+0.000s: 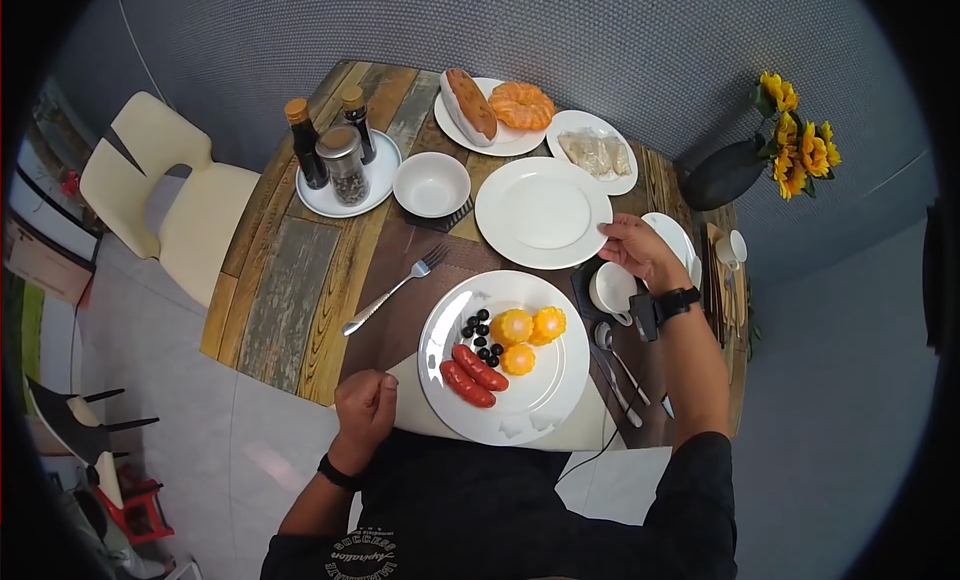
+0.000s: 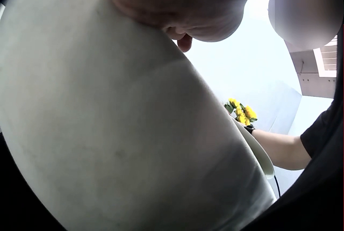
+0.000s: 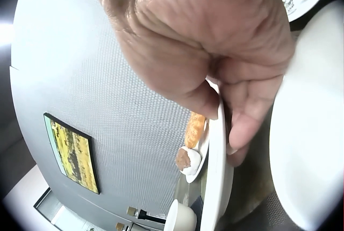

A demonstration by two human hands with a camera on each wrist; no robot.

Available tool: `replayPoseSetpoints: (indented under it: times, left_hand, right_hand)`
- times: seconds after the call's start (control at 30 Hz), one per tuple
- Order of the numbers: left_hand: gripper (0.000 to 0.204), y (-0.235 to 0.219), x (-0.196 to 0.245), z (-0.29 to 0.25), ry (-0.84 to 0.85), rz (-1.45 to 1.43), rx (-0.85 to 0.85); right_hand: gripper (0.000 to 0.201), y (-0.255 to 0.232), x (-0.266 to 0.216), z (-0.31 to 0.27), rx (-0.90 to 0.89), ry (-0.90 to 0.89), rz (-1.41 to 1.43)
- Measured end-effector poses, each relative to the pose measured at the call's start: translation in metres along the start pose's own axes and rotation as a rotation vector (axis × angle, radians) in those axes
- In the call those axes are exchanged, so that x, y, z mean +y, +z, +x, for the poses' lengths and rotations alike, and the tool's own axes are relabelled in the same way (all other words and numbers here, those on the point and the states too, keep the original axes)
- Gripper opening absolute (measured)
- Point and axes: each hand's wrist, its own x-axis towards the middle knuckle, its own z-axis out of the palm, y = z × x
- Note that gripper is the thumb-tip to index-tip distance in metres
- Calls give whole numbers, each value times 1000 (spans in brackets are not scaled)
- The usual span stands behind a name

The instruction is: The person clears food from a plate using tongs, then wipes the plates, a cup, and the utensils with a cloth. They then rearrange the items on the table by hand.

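We list two hands first. The right hand [image 1: 640, 248] pinches the near right rim of a plain white plate [image 1: 545, 205], thumb to one face and fingers to the other, as the right wrist view shows. The left hand [image 1: 366, 408] is folded into a fist at the front edge of the counter [image 1: 290, 290].

Plain white plate: one, round, behind the front plate [image 1: 545, 415] and right of a white bowl [image 1: 432, 183] — we cannot tell whether its base rests flat.

Front plate: one, white, nearest the person. On it we count two red sausages [image 1: 467, 384], three pieces of yellow corn [image 1: 513, 327] and a cluster of small round black pieces [image 1: 482, 329].

Cutlery: a fork [image 1: 395, 289] left of the front plate, a spoon [image 1: 622, 360] and a second long utensil to its right.

Cup: one, white [image 1: 612, 288], just below the right hand.

Rear of the counter: a bread plate [image 1: 505, 150] with a long loaf [image 1: 468, 105] and a ring-shaped bread [image 1: 522, 106]; beside it, a smaller plate [image 1: 575, 123] of pale wrapped pieces [image 1: 597, 155], contents too blurred for us to name.

Rear left: a round tray [image 1: 383, 165] bearing two corked bottles and a lidded jar [image 1: 346, 165].

Right end: a dark vase [image 1: 722, 173] of sunflowers [image 1: 808, 150] — leaning outward in our head view.
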Motion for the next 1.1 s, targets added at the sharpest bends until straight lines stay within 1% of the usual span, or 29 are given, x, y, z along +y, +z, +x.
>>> replayPoseSetpoints:
  times: [0.07,0.2,0.27,0.3,0.37,0.4,0.47,0.6,0.7,0.9,0.97,1.0,1.07,1.1]
  left_hand:
    - [21,-1,0,0,-16,8,-26]
    - [21,0,0,0,-2,11,-14]
    - [21,0,3,1,-15,32,-27]
    - [21,0,2,1,-15,33,-28]
    - [20,2,0,0,-7,29,-11]
    - [20,2,0,0,-6,29,-15]
    - [20,1,0,0,-9,31,-15]
    - [20,2,-2,-1,4,39,-17]
    - [20,2,-3,-3,4,57,-4]
    - [23,5,-6,-5,13,54,10]
    - [25,5,-8,-7,-27,54,13]
    - [25,5,-7,-6,-21,56,9]
    - [24,6,-3,-6,-65,42,35]
    - [24,6,-5,-7,-60,43,30]
  right_hand:
    - [17,-2,-5,4,-20,67,-31]
    - [19,-14,-9,22,-20,117,-89]
    - [21,-19,-6,33,-4,167,-269]
    - [21,-20,-7,36,-5,168,-268]
    - [24,-19,-5,39,86,201,-469]
    - [24,-19,-4,42,89,202,-465]
    - [24,-18,-4,45,12,210,-585]
    - [22,-15,-2,43,45,181,-562]
    - [23,-16,-2,42,29,155,-556]
    - [24,-8,-7,34,62,144,-630]
    - [24,-7,-7,31,69,102,-697]
    - [24,-8,-8,33,71,99,-691]
    - [28,-11,-13,38,106,49,-982]
    - [28,-14,-15,36,109,49,-976]
